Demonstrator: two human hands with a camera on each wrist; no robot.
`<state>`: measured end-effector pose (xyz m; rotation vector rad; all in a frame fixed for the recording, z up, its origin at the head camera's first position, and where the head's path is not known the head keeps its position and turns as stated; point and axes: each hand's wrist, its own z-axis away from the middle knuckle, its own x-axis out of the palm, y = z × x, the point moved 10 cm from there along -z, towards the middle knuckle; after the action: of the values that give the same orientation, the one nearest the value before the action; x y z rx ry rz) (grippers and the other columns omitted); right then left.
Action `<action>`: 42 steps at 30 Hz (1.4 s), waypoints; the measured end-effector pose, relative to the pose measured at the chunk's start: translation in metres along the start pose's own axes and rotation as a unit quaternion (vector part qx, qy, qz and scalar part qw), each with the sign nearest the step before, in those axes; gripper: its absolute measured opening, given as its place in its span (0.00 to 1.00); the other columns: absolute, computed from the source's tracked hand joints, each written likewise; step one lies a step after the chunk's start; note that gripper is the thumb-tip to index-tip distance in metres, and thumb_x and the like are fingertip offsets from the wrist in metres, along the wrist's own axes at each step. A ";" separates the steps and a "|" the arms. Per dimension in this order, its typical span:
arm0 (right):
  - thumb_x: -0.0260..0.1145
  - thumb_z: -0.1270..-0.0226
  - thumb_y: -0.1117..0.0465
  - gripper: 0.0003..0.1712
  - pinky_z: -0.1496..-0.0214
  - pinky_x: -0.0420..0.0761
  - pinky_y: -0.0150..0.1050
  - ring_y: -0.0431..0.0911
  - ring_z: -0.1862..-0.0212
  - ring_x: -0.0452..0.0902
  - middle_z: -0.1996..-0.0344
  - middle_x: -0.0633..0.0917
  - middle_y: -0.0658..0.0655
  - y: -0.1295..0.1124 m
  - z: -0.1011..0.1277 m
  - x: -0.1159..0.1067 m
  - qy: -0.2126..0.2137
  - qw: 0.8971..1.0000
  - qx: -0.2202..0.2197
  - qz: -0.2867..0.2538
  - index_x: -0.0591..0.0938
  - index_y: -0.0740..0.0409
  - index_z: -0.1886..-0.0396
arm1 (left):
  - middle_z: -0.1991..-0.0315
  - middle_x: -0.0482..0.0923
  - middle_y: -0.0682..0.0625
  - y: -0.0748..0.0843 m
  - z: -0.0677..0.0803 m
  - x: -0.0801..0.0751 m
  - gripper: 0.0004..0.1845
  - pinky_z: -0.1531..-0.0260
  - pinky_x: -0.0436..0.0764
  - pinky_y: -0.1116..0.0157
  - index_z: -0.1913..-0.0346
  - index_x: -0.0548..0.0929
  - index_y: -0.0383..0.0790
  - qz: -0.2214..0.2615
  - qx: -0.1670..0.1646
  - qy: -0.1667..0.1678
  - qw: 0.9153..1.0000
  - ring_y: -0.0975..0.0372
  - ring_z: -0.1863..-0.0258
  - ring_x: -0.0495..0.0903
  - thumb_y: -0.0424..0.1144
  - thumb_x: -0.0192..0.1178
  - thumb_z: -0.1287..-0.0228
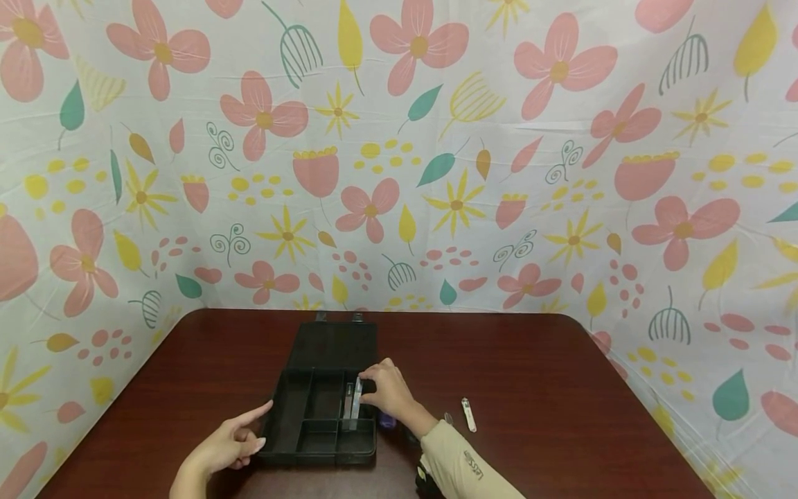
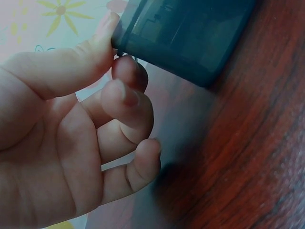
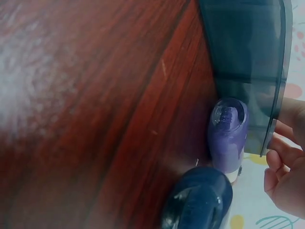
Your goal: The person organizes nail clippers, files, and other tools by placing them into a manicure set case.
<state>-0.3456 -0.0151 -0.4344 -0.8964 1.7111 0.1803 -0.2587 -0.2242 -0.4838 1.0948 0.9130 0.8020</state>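
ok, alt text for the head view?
A right hand pinches a slim pale strip at an open black compartment box while the left hand touches the box's left side. A nail clipper lies to the right on a reddish-brown table; floral sheeting hangs behind.

R hand [image 3: 288,164] at R edge of view, fingers partly behind dk see-through box [image 3: 245,43]. Purple item [image 3: 226,143] w/ clear top beside box; dk blue item [image 3: 205,183] nr it; wood tbl [image 3: 105,95].
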 end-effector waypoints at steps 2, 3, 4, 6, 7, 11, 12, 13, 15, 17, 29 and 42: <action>0.74 0.56 0.57 0.22 0.59 0.68 0.37 0.43 0.62 0.68 0.61 0.82 0.52 0.000 0.000 0.000 -0.001 1.000 0.001 0.002 0.83 0.59 0.58 | 0.84 0.63 0.53 0.000 0.000 0.000 0.38 0.81 0.66 0.67 0.33 0.46 0.29 0.002 -0.001 0.000 1.000 0.63 0.84 0.64 0.37 0.56 0.39; 0.74 0.56 0.57 0.22 0.59 0.68 0.37 0.43 0.61 0.68 0.61 0.82 0.52 -0.001 0.000 -0.001 -0.001 1.000 0.002 0.003 0.83 0.59 0.58 | 0.84 0.63 0.53 0.000 0.000 0.000 0.38 0.81 0.66 0.67 0.33 0.46 0.30 0.003 -0.001 -0.001 1.000 0.63 0.84 0.63 0.37 0.56 0.39; 0.74 0.56 0.57 0.22 0.59 0.69 0.38 0.43 0.61 0.68 0.61 0.82 0.52 0.000 0.000 -0.001 -0.003 1.000 0.004 0.001 0.83 0.59 0.58 | 0.84 0.63 0.53 -0.001 -0.001 0.000 0.38 0.81 0.66 0.67 0.33 0.46 0.30 0.004 -0.003 0.000 1.000 0.63 0.84 0.63 0.37 0.56 0.38; 0.74 0.55 0.57 0.21 0.58 0.69 0.38 0.43 0.61 0.68 0.61 0.82 0.52 0.000 0.001 0.000 -0.006 1.000 0.008 -0.004 0.83 0.59 0.58 | 0.83 0.64 0.53 -0.002 -0.001 0.000 0.38 0.81 0.66 0.67 0.33 0.46 0.30 0.004 -0.005 0.000 1.000 0.63 0.84 0.63 0.37 0.56 0.38; 0.74 0.55 0.57 0.21 0.57 0.68 0.39 0.43 0.61 0.68 0.61 0.82 0.52 0.001 0.001 0.000 -0.007 1.000 0.011 -0.007 0.83 0.59 0.58 | 0.83 0.64 0.53 -0.002 -0.001 0.000 0.38 0.81 0.66 0.66 0.33 0.46 0.30 0.002 -0.006 0.000 1.000 0.63 0.84 0.64 0.37 0.56 0.38; 0.73 0.54 0.58 0.21 0.56 0.68 0.40 0.44 0.60 0.67 0.60 0.81 0.52 0.002 0.003 0.001 -0.011 1.000 0.015 -0.023 0.83 0.58 0.58 | 0.83 0.64 0.53 -0.004 0.000 0.000 0.38 0.81 0.66 0.66 0.33 0.47 0.30 -0.005 -0.007 0.000 1.000 0.63 0.84 0.64 0.37 0.56 0.38; 0.73 0.54 0.58 0.21 0.56 0.68 0.40 0.44 0.60 0.67 0.60 0.81 0.52 0.002 0.003 0.001 -0.012 0.999 0.014 -0.028 0.83 0.58 0.57 | 0.84 0.64 0.53 -0.004 0.000 0.000 0.38 0.81 0.66 0.66 0.33 0.47 0.30 -0.006 -0.007 0.000 1.000 0.63 0.84 0.64 0.37 0.56 0.38; 0.73 0.53 0.58 0.21 0.56 0.68 0.40 0.44 0.60 0.67 0.59 0.81 0.52 0.002 0.003 0.001 -0.012 0.999 0.014 -0.033 0.83 0.58 0.57 | 0.84 0.64 0.53 -0.004 0.000 0.000 0.38 0.81 0.66 0.66 0.33 0.47 0.30 -0.005 -0.007 0.000 1.000 0.63 0.84 0.64 0.37 0.56 0.38; 0.72 0.53 0.58 0.21 0.56 0.69 0.40 0.44 0.59 0.67 0.59 0.80 0.52 0.002 0.004 0.001 -0.014 0.999 0.013 -0.043 0.82 0.58 0.56 | 0.84 0.64 0.53 -0.004 0.000 0.001 0.38 0.81 0.66 0.66 0.33 0.46 0.30 -0.004 -0.007 -0.002 1.000 0.63 0.84 0.64 0.37 0.56 0.38; 0.72 0.52 0.59 0.21 0.57 0.69 0.39 0.44 0.59 0.67 0.58 0.80 0.52 0.003 0.005 0.000 -0.014 0.998 0.014 -0.055 0.82 0.58 0.56 | 0.83 0.64 0.53 -0.005 0.000 0.001 0.38 0.81 0.66 0.66 0.33 0.46 0.30 -0.002 -0.008 -0.003 1.000 0.63 0.84 0.64 0.37 0.56 0.38; 0.71 0.52 0.64 0.21 0.64 0.72 0.37 0.49 0.62 0.67 0.59 0.80 0.58 0.007 0.013 -0.017 0.022 0.986 0.005 -0.165 0.80 0.66 0.56 | 0.83 0.64 0.53 -0.003 0.001 0.000 0.39 0.80 0.66 0.66 0.33 0.46 0.31 -0.005 -0.008 0.000 1.000 0.63 0.84 0.64 0.38 0.57 0.39; 0.72 0.53 0.66 0.22 0.57 0.71 0.44 0.49 0.57 0.69 0.58 0.80 0.57 0.024 0.024 -0.024 0.039 0.985 0.026 -0.167 0.80 0.66 0.56 | 0.83 0.65 0.52 0.003 0.001 0.001 0.38 0.81 0.67 0.67 0.33 0.46 0.28 -0.004 0.006 0.003 1.000 0.63 0.84 0.64 0.37 0.57 0.39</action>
<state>-0.3404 0.0256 -0.4297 -1.1487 1.6011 -0.1245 -0.2580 -0.2231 -0.4807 1.0990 0.9283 0.7945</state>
